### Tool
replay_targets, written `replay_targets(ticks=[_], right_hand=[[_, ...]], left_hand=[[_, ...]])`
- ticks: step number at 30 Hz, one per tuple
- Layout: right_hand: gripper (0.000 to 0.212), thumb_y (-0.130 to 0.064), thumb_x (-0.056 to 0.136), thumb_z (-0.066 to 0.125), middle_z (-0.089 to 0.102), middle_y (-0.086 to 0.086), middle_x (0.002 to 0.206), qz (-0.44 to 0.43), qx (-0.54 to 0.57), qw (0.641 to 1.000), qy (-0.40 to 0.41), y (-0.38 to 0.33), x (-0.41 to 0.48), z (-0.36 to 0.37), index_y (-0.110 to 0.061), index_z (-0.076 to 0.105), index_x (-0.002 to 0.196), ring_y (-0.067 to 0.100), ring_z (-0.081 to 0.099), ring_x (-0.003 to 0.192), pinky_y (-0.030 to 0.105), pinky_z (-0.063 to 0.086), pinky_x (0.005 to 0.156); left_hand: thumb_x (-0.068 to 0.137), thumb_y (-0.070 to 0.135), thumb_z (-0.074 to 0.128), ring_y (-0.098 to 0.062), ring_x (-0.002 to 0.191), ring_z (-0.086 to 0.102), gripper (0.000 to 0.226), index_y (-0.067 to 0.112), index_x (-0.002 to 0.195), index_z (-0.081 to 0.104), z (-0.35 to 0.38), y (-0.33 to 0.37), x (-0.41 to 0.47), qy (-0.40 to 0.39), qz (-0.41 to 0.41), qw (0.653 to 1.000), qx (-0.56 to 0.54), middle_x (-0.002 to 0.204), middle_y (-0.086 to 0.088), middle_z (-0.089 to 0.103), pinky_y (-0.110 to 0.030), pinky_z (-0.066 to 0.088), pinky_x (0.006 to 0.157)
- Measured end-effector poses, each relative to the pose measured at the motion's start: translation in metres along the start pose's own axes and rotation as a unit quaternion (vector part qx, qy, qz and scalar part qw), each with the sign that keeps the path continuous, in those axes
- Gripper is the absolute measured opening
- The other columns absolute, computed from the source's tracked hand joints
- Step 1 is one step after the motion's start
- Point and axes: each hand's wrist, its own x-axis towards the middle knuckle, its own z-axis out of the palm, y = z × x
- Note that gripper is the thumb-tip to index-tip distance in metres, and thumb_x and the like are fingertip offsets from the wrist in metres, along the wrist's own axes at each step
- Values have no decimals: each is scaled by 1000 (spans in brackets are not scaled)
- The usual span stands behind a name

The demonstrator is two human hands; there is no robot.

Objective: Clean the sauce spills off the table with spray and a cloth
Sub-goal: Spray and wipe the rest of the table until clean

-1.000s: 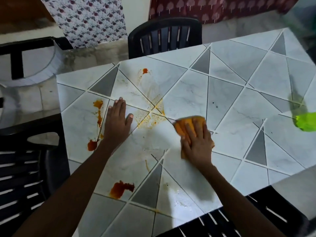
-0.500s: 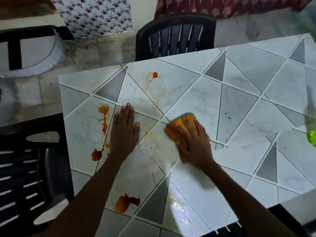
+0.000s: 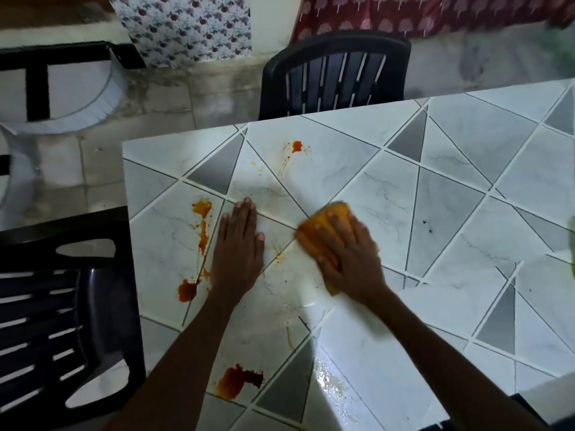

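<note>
- Right hand (image 3: 351,259), fingers spread flat, presses the orange cloth (image 3: 323,222) onto the tiled counter (image 3: 466,181); left hand (image 3: 238,253), open and empty, braces just left of the cloth.
- The orange smear seen beside the cloth a second ago is nearly wiped away; the cloth has slid leftward.
- Sauce blots (image 3: 186,289) well left of the cloth remain untouched; by the look of it, the job is partly done.

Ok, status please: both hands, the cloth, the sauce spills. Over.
Left hand flat on table, holds nothing. Right hand presses orange cloth down. Unwiped sauce: left streak, near blot, far spot. Left hand lies between cloth and streak.
</note>
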Motion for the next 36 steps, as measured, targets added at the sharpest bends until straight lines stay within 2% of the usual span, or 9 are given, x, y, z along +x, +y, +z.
replay_targets(ticks=[3,5,8,13,17,21,25,30,36], right_hand=[[65,-62,98,30,13,3,169,164,3,985,54,21,73,-14,-38,23,158,44,10,151,65,21,116],[65,-58,100,30,12,6,169,190,14,979,79,5,126,-16,-34,19,160,44,4,153,63,14,120],[62,-54,103,28,11,4,169,106,8,992,61,-37,142,-5,-34,16,160,41,0,154,60,13,121],[61,-50,100,44,23,2,167,-70,-1,997,35,-25,28,3,-31,33,157,37,13,153,58,25,119],[64,-59,99,35,20,3,167,68,-15,997,29,26,61,-11,-33,28,157,40,16,152,62,27,116],[68,-63,99,23,12,6,169,181,24,980,81,17,182,-25,-33,17,160,43,3,153,61,10,122],[63,-57,102,27,12,3,169,65,-1,997,51,-34,211,-19,-35,17,160,40,1,154,60,9,123],[58,-52,102,41,17,-6,168,-133,-3,991,-13,-4,112,-16,-39,28,157,32,9,155,53,16,123],[66,-65,101,18,12,4,169,106,-27,993,43,29,218,-33,-35,12,160,41,2,154,63,5,122]], left_hand=[[104,27,31,-21,153,7,59,6,157,14,-1,-1,1,-3,1,1000,-3,165,-10,14,-46,16,122],[104,27,32,-21,153,7,59,6,157,15,0,-1,0,-2,2,1000,-6,165,-10,14,-46,16,122],[104,26,34,-20,153,6,59,6,156,16,0,-3,-1,2,0,1000,-13,165,-9,15,-46,18,122],[104,26,35,-20,153,8,59,7,156,17,-2,0,0,-2,-8,1000,-22,164,-9,16,-46,20,121],[103,25,37,-20,153,9,60,6,156,17,-3,1,2,-2,-6,999,-33,164,-8,16,-47,20,121],[103,25,35,-20,153,9,60,6,156,16,0,-3,2,-1,1,999,-35,165,-8,14,-47,20,121],[103,26,35,-21,153,8,61,7,157,14,1,-3,1,-2,-4,1000,-29,165,-8,14,-46,19,121],[104,27,37,-21,153,7,61,7,157,14,1,-1,2,-2,-6,1000,-23,165,-9,13,-46,19,122],[104,28,35,-21,153,5,61,6,157,12,3,-2,3,3,-3,1000,-21,165,-9,12,-44,16,123]])
